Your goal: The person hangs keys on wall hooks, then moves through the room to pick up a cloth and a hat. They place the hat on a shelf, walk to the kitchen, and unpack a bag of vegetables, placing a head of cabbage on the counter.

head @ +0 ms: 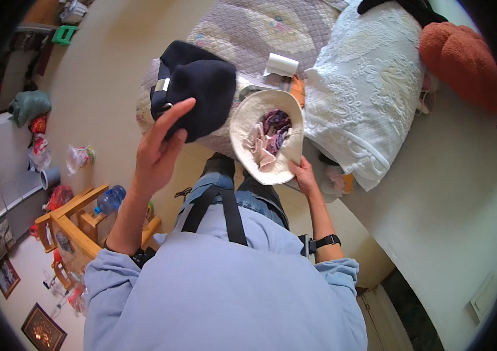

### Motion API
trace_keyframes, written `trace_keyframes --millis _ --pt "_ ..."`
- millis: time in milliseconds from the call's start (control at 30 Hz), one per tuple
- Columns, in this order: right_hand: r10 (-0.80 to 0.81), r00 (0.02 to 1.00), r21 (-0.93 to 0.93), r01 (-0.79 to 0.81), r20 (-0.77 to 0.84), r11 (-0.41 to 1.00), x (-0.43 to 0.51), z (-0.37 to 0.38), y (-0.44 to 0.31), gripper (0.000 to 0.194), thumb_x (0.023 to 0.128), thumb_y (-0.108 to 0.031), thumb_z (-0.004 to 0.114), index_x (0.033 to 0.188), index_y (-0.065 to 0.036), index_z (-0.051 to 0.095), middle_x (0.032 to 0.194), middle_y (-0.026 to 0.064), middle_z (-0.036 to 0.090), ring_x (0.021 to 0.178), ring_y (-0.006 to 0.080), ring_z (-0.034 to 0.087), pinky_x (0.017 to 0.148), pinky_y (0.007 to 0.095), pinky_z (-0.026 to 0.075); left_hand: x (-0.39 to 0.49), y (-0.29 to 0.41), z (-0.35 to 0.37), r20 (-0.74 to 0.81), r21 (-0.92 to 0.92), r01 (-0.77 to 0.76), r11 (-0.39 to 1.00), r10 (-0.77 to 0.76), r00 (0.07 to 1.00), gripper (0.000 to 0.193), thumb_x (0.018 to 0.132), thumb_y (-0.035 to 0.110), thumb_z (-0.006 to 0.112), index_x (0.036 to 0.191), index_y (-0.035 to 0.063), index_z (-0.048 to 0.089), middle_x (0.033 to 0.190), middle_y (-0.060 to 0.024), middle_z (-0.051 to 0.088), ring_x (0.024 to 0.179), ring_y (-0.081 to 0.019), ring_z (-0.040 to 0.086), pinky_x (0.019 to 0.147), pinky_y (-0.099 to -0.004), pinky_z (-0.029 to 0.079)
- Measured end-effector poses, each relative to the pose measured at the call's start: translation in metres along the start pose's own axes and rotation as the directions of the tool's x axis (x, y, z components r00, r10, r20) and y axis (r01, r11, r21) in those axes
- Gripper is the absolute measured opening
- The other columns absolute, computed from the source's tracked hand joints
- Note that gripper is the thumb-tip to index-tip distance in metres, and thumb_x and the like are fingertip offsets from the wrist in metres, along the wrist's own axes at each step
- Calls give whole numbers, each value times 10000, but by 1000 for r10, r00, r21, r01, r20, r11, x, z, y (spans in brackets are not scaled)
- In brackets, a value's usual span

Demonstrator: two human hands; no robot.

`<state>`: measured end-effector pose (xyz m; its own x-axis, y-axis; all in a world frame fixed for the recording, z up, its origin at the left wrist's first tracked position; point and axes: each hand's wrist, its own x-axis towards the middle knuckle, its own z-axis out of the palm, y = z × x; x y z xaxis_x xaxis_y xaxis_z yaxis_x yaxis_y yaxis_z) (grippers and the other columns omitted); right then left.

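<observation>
A cream fabric bucket hat (242, 125) is turned hollow side up, with my right hand (304, 174) gripping its brim at the lower right. Inside lie a pale pink folded cloth piece (262, 149) and a gathered purple patterned cloth (278, 125). My left hand (158, 158) is over the near left edge of a dark navy cap (204, 92); its index finger and thumb are apart. Whether those fingertips touch the cap cannot be told. The cap has a strap with a metal buckle (162, 84). A quilted floral bedspread (248, 26) lies beneath and beyond both hats.
A white roll (282, 65) and an orange item (297, 91) lie behind the bucket hat. To the right are a white embroidered pillow (362, 87) and an orange cushion (461, 66). A wooden chair (77, 219) and a blue water bottle (110, 199) stand at left.
</observation>
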<state>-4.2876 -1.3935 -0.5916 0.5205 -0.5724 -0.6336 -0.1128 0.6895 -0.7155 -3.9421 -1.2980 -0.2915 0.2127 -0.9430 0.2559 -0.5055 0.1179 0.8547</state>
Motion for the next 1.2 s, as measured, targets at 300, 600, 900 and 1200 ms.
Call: trace_keyframes --millis 300,600,900,1200 --pt "200 952 310 -122 -233 943 -39 -15 13 444 933 -201 549 1330 -28 453 1172 37 615 1064 187 577 966 302 437 5 -69 124 120 -905 276 322 -430 895 634 833 -135 445 1426 61 338 1435 -96 388 1317 -194 374 1110 -335 279" --pt "282 958 262 -259 -57 930 -48 -15 -5 567 917 -263 589 1427 -227 344 1240 -2 549 972 140 598 750 334 531 -77 -179 150 176 416 563 714 -671 720 932 731 208 760 1472 187 195 1316 -175 430 1180 -406 458 952 -462 425" --pt "36 998 -460 -51 -42 887 -17 25 -15 861 728 -203 776 1430 -75 294 1269 66 531 1079 157 545 775 317 503 -77 -209 184 271 -14 753 658 -722 636 887 678 332 802 1369 1 354 1313 -232 489 1256 -337 450 1069 -377 325" --pt "55 936 -342 -181 -348 922 -31 7 -2 275 738 -85 667 996 3 637 874 48 649 759 158 596 710 300 476 -46 -188 162 370 -205 503 840 -409 834 646 753 157 750 1308 97 425 1212 -116 533 1176 -244 496 995 -339 379"
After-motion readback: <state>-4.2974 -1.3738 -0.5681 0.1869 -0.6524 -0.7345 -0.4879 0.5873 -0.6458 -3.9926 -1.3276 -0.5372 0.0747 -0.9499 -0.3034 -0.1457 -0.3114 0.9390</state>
